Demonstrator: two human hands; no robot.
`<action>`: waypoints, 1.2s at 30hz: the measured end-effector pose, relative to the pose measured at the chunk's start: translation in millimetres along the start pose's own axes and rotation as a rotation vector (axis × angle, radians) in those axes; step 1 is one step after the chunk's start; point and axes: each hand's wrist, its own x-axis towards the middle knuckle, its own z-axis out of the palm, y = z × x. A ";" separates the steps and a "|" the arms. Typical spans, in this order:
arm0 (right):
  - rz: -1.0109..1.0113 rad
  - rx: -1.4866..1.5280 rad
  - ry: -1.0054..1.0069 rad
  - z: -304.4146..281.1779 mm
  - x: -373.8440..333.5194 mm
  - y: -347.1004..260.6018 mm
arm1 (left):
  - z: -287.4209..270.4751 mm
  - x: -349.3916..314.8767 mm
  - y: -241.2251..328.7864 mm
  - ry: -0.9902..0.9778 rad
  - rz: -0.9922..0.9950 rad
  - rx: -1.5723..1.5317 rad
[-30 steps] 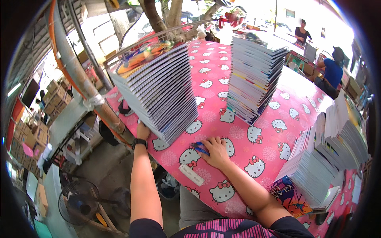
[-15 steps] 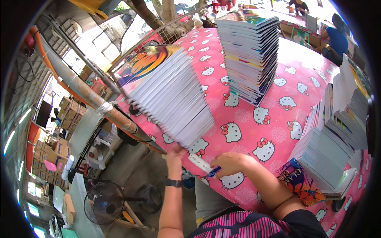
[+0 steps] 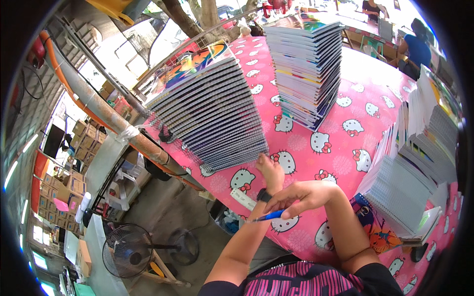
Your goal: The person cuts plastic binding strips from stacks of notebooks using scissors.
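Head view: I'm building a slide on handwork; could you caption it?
Left hand at the corner of a spiral-bound book stack, right hand holding a blue pen at a pink patterned table.

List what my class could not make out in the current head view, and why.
All in the head view:
Left hand: whether it presses or merely touches the left notebook stack is too fine to tell.
Left stack's inner covers: hidden by the notebooks above.
Black wristband: partly covered by the right hand, which holds a blue pen.
Distant person in a dark top: head cut off by the upper edge.
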 end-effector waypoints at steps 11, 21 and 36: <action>-0.160 0.713 0.767 -5.6 -16.5 73.4 | 21.5 28.6 -39.5 -0.267 0.029 -0.852; 0.117 -0.047 1.055 38.7 63.9 106.9 | -99.0 -89.5 -7.6 -0.236 -0.011 -0.779; 0.334 -0.731 1.029 10.8 90.2 63.6 | -194.3 -1.7 -21.9 0.250 0.253 -0.615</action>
